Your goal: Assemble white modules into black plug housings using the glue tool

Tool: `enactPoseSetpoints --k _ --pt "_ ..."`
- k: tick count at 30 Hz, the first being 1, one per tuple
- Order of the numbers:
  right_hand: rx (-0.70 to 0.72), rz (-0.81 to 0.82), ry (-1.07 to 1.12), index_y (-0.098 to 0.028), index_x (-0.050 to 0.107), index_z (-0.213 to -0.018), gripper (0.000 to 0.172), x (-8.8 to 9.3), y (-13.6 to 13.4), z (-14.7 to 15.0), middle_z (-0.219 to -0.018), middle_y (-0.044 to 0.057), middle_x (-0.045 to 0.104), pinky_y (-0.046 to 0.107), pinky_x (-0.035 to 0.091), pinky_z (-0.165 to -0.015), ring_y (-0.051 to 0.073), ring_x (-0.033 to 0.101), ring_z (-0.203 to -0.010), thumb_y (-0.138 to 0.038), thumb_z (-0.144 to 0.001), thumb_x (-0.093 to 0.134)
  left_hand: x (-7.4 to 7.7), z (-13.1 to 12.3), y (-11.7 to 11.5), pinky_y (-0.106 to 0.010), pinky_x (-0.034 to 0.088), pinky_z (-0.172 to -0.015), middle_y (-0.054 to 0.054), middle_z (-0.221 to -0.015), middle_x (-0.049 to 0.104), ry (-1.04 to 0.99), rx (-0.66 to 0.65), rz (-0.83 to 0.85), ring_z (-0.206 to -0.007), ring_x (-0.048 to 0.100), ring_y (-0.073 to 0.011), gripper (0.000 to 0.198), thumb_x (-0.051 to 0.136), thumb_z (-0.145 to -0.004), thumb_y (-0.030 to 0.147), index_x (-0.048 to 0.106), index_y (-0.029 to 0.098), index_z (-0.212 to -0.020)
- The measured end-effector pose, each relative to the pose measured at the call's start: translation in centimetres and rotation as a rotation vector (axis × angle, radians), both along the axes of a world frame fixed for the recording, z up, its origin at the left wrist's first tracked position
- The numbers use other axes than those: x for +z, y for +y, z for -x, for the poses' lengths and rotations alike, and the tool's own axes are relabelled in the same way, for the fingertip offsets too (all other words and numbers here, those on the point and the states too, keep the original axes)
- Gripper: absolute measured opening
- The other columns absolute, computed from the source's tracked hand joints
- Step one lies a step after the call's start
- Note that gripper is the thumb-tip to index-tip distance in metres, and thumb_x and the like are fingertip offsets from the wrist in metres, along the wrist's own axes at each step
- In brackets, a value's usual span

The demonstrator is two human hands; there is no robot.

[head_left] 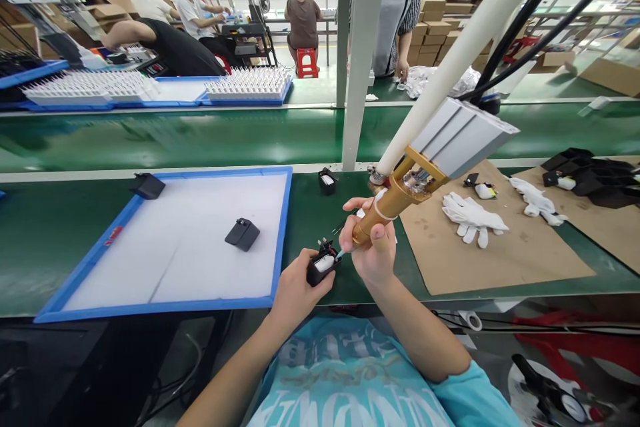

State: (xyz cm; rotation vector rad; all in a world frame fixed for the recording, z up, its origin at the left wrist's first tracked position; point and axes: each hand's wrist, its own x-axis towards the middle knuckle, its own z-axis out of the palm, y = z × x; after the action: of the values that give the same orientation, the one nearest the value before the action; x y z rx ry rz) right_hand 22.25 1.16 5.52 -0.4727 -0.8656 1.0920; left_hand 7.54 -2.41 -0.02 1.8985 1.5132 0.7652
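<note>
My left hand grips an open black plug-adapter housing, its metal prongs facing away from me and a white part and red wire showing inside. My right hand is wrapped round the gold barrel of a glue gun, which tilts down to the left. Its thin teal nozzle meets the right rim of the housing; whether it touches the inside I cannot tell. Behind my hands stands another open black housing. Two more black housings lie on the left, one on the white tray and one at its corner.
The blue-rimmed white tray covers the bench's left side. To the right, brown cardboard bears white gloves and a black part with a white piece. Black housings pile up farther right. A white post rises behind; people work beyond.
</note>
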Motion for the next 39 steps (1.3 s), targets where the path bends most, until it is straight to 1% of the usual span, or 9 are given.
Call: enactPoseSetpoints --k 3,10,14,22,27,29,31,35,39 --pt "0.019 0.002 0.019 -0.027 0.050 -0.103 0.042 0.0 0.0 0.1 -0.097 0.000 0.060 0.021 0.037 -0.036 0.005 0.051 -0.041 -0.057 -0.077 0.066 -0.2 0.0 0.0 -0.025 0.042 -0.056 0.002 -0.075 0.063 -0.004 0.002 0.009 -0.065 0.063 -0.0173 0.023 0.061 -0.080 0.037 0.049 0.023 -0.094" --pt "0.018 0.003 -0.006 -0.028 0.049 -0.104 0.044 0.1 0.0 0.5 -0.096 0.000 0.060 0.021 0.036 -0.034 0.005 0.050 -0.040 -0.060 -0.077 0.063 -1.0 -0.3 0.0 -0.025 0.042 -0.054 0.001 -0.078 0.066 -0.022 0.054 0.045 -0.060 0.063 -0.0171 0.026 0.060 -0.082 0.041 0.047 0.023 -0.095" --pt "0.053 -0.009 0.015 -0.029 0.049 -0.108 0.042 0.2 0.0 1.2 -0.099 0.001 0.059 0.022 0.038 -0.035 0.005 0.050 -0.041 -0.057 -0.079 0.062 -1.0 -0.9 0.2 -0.027 0.043 -0.055 0.000 -0.077 0.064 -0.006 0.043 0.042 -0.060 0.063 -0.0180 0.026 0.060 -0.081 0.041 0.046 0.023 -0.094" --pt "0.060 0.019 -0.004 -0.028 0.046 -0.103 0.043 0.7 -0.3 2.1 -0.101 0.002 0.059 0.023 0.036 -0.036 0.005 0.049 -0.042 -0.059 -0.078 0.062 -1.0 -1.9 0.4 -0.028 0.047 -0.063 0.000 -0.079 0.065 -0.133 0.047 -0.054 -0.070 0.064 -0.0192 0.026 0.065 -0.074 0.034 0.050 0.023 -0.091" --pt "0.068 0.014 0.006 -0.027 0.047 -0.094 0.038 0.7 -0.3 1.9 -0.098 0.000 0.057 0.022 0.035 -0.035 0.004 0.048 -0.041 -0.058 -0.078 0.062 -1.1 -1.8 0.2 -0.028 0.048 -0.062 -0.001 -0.081 0.067 -0.177 0.050 -0.076 -0.071 0.065 -0.0190 0.027 0.065 -0.075 0.036 0.049 0.022 -0.092" --pt "0.077 0.004 0.012 -0.027 0.046 -0.093 0.037 0.7 -0.3 1.9 -0.100 0.000 0.057 0.021 0.035 -0.035 0.004 0.048 -0.041 -0.057 -0.079 0.061 -1.1 -1.7 0.1 -0.027 0.048 -0.062 -0.001 -0.081 0.067 -0.168 0.040 -0.096 -0.071 0.065 -0.0188 0.027 0.065 -0.076 0.036 0.049 0.022 -0.093" --pt "0.091 0.000 0.026 -0.029 0.045 -0.099 0.039 0.6 -0.3 2.0 -0.103 0.000 0.056 0.021 0.035 -0.035 0.004 0.049 -0.041 -0.058 -0.079 0.061 -1.1 -1.6 0.1 -0.028 0.048 -0.063 -0.001 -0.081 0.066 -0.143 0.031 -0.121 -0.072 0.065 -0.0191 0.026 0.065 -0.077 0.035 0.050 0.022 -0.094" --pt "0.074 -0.007 0.061 -0.031 0.044 -0.108 0.047 0.7 -0.3 2.0 -0.109 0.002 0.054 0.024 0.037 -0.035 0.006 0.052 -0.044 -0.064 -0.078 0.056 -1.4 -1.2 0.4 -0.032 0.051 -0.073 -0.005 -0.091 0.063 -0.040 0.016 -0.168 -0.086 0.064 -0.0228 0.024 0.066 -0.079 0.033 0.053 0.021 -0.095" --pt "0.040 -0.007 0.057 -0.031 0.044 -0.108 0.046 0.6 -0.2 1.5 -0.110 0.002 0.055 0.026 0.039 -0.037 0.007 0.052 -0.044 -0.067 -0.079 0.050 -1.9 -0.3 0.7 -0.036 0.051 -0.080 -0.006 -0.093 0.060 -0.027 0.010 -0.066 -0.092 0.062 -0.0238 0.020 0.064 -0.081 0.031 0.054 0.021 -0.095"
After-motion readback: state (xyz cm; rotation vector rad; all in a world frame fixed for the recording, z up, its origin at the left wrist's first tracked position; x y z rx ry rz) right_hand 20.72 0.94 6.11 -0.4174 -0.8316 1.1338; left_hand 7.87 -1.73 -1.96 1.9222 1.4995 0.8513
